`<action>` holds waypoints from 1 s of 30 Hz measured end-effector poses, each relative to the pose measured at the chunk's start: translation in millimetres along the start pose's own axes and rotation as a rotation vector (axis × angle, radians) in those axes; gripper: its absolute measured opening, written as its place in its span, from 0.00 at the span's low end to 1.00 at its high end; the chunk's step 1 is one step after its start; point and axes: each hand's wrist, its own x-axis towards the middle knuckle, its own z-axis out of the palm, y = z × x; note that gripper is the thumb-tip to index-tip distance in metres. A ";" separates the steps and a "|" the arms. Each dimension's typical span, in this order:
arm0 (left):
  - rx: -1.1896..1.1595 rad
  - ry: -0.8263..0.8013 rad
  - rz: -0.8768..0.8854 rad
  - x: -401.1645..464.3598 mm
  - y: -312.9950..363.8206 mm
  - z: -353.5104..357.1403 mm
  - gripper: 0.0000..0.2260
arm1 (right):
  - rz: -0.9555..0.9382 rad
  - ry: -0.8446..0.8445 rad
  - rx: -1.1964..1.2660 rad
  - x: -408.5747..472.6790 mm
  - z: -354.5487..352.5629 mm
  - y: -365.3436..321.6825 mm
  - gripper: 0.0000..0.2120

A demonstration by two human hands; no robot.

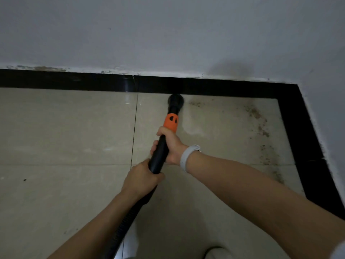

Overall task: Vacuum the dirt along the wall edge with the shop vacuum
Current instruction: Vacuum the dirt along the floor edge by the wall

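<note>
A black vacuum wand [160,152] with an orange collar [170,122] points away from me toward the wall. Its round black brush nozzle [175,100] rests on the beige tile right against the black skirting [214,86]. My right hand [172,146] grips the wand just below the orange collar. Lower down, my left hand [142,179] grips the wand where the ribbed hose [123,227] begins. Brown dirt [258,120] lies scattered on the tile to the nozzle's right, thickest along the right-hand skirting and in the corner.
The grey-white wall [168,34] meets a second wall [326,109] in a corner at the right. The black skirting [306,139] runs down that side too. A white band [187,156] is on my right wrist. A pale shoe tip [217,253] shows at the bottom edge.
</note>
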 end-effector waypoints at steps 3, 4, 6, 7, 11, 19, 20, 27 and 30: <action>0.061 -0.102 0.074 11.8 26.5 9.3 0.08 | -0.060 0.063 0.069 -4.5 -28.0 -17.2 0.07; 0.085 -0.126 0.096 14.0 34.5 12.8 0.08 | -0.075 0.080 0.095 -7.4 -37.1 -21.9 0.08; 0.138 -0.152 0.133 15.1 46.2 19.1 0.09 | -0.106 0.102 0.148 -13.3 -52.1 -27.7 0.08; 0.163 -0.152 0.145 14.7 48.9 21.4 0.10 | -0.121 0.109 0.168 -15.4 -57.1 -28.0 0.08; 0.193 -0.076 0.135 12.3 38.8 21.3 0.10 | -0.134 0.107 0.208 -15.5 -52.2 -21.7 0.09; 0.067 0.167 -0.036 1.6 -2.2 -1.9 0.07 | -0.019 -0.062 0.038 3.2 9.3 -4.7 0.07; 0.074 0.169 -0.042 -1.2 -6.8 -3.2 0.07 | -0.008 -0.078 0.036 2.4 11.3 0.4 0.07; 0.047 0.062 -0.095 -36.2 -41.6 11.5 0.06 | 0.083 -0.046 0.044 -14.3 -0.2 52.4 0.05; 0.054 0.036 -0.064 -34.4 -35.5 13.2 0.07 | 0.070 -0.018 0.042 -20.3 -5.2 46.3 0.06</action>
